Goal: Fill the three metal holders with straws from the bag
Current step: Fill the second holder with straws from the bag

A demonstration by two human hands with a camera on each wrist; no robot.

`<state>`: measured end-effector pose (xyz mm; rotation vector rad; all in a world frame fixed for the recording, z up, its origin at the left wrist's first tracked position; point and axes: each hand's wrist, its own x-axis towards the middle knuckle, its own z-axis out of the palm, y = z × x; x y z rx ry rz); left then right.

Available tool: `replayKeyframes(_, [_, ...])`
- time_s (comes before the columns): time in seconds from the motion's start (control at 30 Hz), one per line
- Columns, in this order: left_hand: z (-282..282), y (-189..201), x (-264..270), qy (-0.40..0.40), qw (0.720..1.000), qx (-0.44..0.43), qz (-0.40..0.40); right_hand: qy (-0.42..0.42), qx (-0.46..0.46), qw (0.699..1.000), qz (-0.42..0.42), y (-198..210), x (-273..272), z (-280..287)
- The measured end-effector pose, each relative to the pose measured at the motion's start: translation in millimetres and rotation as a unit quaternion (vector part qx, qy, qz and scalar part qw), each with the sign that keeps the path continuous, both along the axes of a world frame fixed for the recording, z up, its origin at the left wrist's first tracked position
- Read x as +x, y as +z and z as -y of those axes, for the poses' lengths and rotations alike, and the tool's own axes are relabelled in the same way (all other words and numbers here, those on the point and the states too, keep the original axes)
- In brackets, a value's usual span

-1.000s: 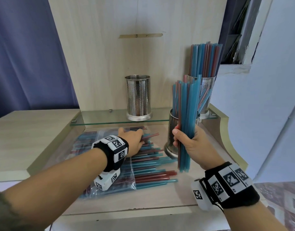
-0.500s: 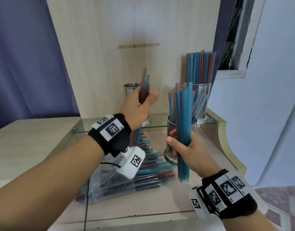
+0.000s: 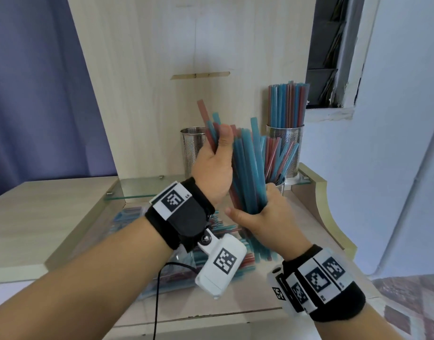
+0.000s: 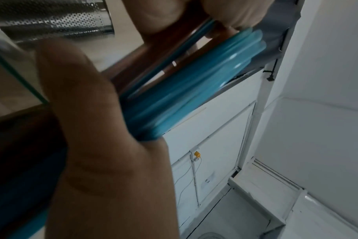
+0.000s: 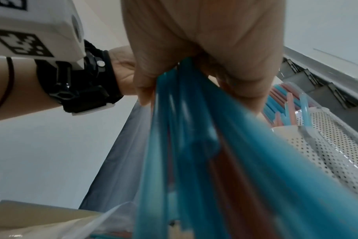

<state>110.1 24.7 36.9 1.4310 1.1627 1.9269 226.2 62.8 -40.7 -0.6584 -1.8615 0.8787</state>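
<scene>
our left hand [image 3: 212,165] clamps a few straws [image 3: 209,126] just left of the upright bundle [image 3: 246,173] gripped by our right hand [image 3: 265,217]; the half-filled holder [image 3: 281,186] sits right behind it.

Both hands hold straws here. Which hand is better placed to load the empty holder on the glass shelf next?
Probably left: the left hand, gripping a few straws, is right in front of the empty holder; the right hand is lower.

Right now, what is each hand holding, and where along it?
The right hand grips a big bundle of straws near its lower end. The left hand grips a few straws around mid-length.
</scene>
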Motion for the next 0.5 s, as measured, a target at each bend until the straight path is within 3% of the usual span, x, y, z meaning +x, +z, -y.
replayKeyframes(0.27, [13.5, 15.0, 5.8, 0.065, 0.977, 0.108, -0.172, 0.075, -0.059, 0.995, 0.023, 1.0, 8.4, -1.3])
replayKeyframes(0.4, [12.5, 40.5, -8.6, 0.138, 0.909, 0.162, -0.359, 0.073, -0.058, 0.995, 0.020, 0.5, 11.6, 1.0])
replayKeyframes(0.5, [9.9, 39.1, -3.7, 0.125, 0.873, 0.148, -0.448, 0.048, -0.053, 0.997, 0.022, -3.8, 11.1, 1.2])
